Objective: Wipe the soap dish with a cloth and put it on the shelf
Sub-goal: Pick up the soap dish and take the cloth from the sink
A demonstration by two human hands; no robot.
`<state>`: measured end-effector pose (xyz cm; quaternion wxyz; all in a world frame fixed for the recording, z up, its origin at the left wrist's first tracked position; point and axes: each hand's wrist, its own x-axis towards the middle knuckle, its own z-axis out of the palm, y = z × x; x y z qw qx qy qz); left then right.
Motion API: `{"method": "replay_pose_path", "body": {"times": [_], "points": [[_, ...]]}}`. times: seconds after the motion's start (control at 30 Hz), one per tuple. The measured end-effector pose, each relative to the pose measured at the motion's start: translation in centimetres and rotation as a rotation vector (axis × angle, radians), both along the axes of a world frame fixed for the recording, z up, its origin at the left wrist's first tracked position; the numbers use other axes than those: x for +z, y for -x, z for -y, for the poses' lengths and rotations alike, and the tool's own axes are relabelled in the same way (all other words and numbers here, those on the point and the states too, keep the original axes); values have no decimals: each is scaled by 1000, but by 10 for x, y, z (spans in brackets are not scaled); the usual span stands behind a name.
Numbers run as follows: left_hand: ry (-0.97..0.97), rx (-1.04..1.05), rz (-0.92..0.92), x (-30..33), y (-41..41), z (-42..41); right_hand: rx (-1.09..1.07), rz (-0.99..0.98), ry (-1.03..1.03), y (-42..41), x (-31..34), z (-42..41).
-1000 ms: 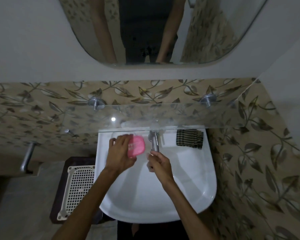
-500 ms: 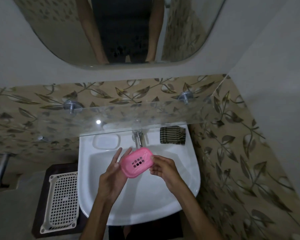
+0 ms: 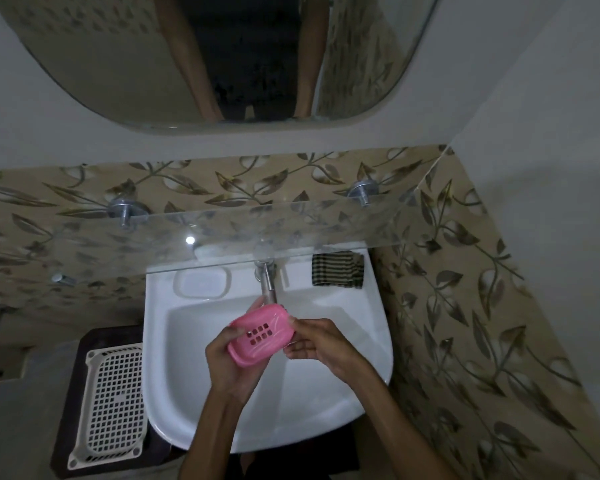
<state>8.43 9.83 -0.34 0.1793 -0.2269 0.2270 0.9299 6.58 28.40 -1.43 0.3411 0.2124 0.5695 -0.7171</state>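
Currently I hold the pink soap dish (image 3: 261, 336) above the basin of the white sink (image 3: 368, 327), just near of the tap (image 3: 268, 284), with both hands on it. Risk one, as I judge it: the dish looks glossy and may be wet, so a loose grip could let it slip into the basin. Risk two: the striped cloth (image 3: 337, 269) lies on the far right ledge of the sink, well apart from both hands; to fetch it I must free one hand, leaving the dish in a single grasp at its edge. Risk three: the glass shelf (image 3: 326, 230) overhangs the far part of the sink and is hard to see, so lifting the dish carelessly could knock its front edge. My left hand (image 3: 231, 367) cups the dish from beneath and from the left, fingers curled round its left end. My right hand (image 3: 317, 344) pinches the right end, fingers bent narrowly against the rim. The slotted face of the dish tilts towards me.
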Motion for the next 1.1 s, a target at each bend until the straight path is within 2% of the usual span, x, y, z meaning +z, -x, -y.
{"method": "replay_pose_path", "body": {"times": [0.07, 0.17, 0.2, 0.3, 0.53, 0.73, 0.93, 1.03, 1.1], "points": [[27, 99, 40, -5, -2, -1, -108, -1, -185, 10, -8, -7], [92, 148, 63, -7, -5, 4, -547, 4, -505, 39, -24, -33], [113, 144, 76, -9, -8, 6, -620, 25, -586, 49, -26, -43], [173, 114, 94, -15, -17, 14, -576, 63, -793, 77, -27, -62], [204, 96, 143, -17, -23, 16, -581, 189, -833, 103, -28, -43], [255, 65, 115, -12, -19, 21, -525, 30, -1087, 104, -23, -36], [295, 74, 143, -14, -17, 25, -613, -20, -1035, 104, -23, -35], [300, 88, 168, -16, -16, 27, -647, -186, -1093, 103, -16, -26], [292, 96, 185, -19, -14, 29, -583, -491, -1167, 97, -15, -14]]}}
